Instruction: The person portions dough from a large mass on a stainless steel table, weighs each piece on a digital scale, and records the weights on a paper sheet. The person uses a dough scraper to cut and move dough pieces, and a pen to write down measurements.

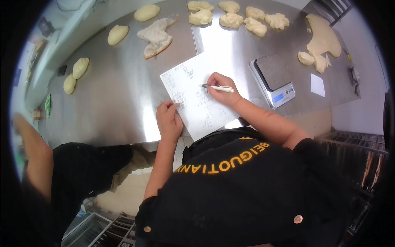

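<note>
A white sheet of paper (pixel 200 114) covered with handwriting lies at an angle on the stainless-steel table (pixel 105 102), near its front edge. Resting over the sheet, my right hand (pixel 224 91) holds a white pen (pixel 220 88), its dark ribbed grip end pointing left over the paper. Whether the tip touches the sheet is too small to tell. At the paper's left edge, my left hand (pixel 169 120) touches it with bent fingertips and holds nothing. To the right of the paper stands a digital kitchen scale (pixel 273 81) with a dark platform and a lit blue display.
Several dough pieces (pixel 230 20) sit along the far side, with a large dough mass (pixel 322 37) at the far right. A crumpled cloth (pixel 155 37) lies beyond the paper. Right of the scale is a white dough scraper (pixel 317 85). Another person (pixel 77 166) stands close on the left.
</note>
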Demonstrator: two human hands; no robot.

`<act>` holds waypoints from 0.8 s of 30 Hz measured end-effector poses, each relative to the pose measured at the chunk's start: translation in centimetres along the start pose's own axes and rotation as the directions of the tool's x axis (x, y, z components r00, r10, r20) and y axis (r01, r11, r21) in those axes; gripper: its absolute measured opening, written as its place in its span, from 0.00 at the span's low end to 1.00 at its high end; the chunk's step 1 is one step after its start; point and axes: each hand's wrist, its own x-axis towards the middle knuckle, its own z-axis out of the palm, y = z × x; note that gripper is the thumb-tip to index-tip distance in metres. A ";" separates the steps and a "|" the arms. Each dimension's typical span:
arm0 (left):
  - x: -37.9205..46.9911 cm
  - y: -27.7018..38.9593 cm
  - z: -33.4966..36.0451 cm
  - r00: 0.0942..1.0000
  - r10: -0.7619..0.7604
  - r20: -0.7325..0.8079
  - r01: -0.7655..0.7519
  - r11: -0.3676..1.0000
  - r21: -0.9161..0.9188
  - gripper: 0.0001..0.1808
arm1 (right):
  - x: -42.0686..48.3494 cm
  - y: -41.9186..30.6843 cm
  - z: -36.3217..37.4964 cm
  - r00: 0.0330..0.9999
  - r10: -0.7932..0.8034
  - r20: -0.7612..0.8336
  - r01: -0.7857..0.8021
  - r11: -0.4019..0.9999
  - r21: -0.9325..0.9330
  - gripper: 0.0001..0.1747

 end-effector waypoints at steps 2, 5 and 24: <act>0.1 0.0 0.0 1.000 0.004 -0.010 -0.003 1.000 0.017 0.16 | 0.0 -0.1 0.0 1.000 0.003 -0.001 -0.003 1.000 0.001 0.05; 0.2 0.0 -0.1 1.000 0.006 -0.012 -0.006 1.000 0.024 0.14 | 0.0 -0.1 0.0 1.000 -0.005 0.017 0.005 1.000 -0.012 0.05; 0.2 0.0 -0.1 1.000 0.001 0.001 -0.001 1.000 0.006 0.15 | -0.1 0.0 0.0 0.998 -0.062 -0.002 0.062 0.998 -0.019 0.05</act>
